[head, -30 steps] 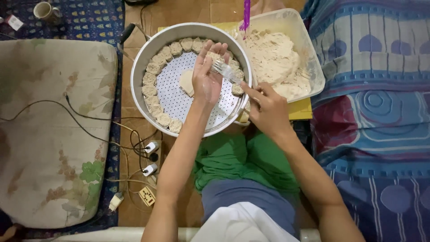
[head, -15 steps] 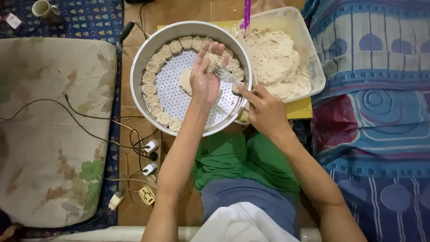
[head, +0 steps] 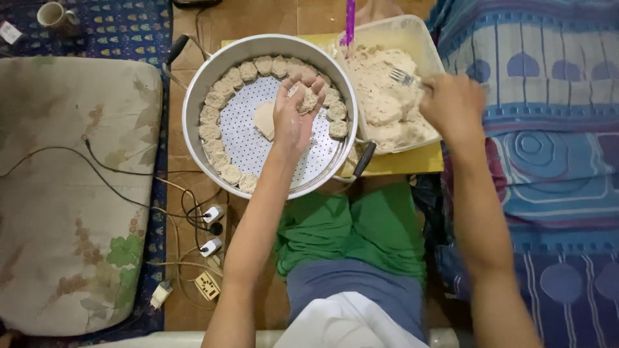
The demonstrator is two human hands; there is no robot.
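Two hands at work over the round metal steamer pan (head: 193, 96), which we take as our landmark. Our left hand (head: 293, 116) sits above the pan's perforated floor, palm up, fingers curled loosely around a filled dumpling (head: 309, 100); a flat pale wrapper (head: 263, 119) lies just beside it on the perforated plate. Finished dumplings (head: 213, 116) line the pan's inner wall in a partial ring. Our right hand (head: 451, 103), off the pan's right rim, has fingers closed around a fork (head: 403, 77) whose tines rest in the pale filling (head: 387, 103) inside a clear plastic tub (head: 425, 32) touching the pan. Left of the pan: a cushion (head: 71, 193), cables and plugs (head: 209, 219).
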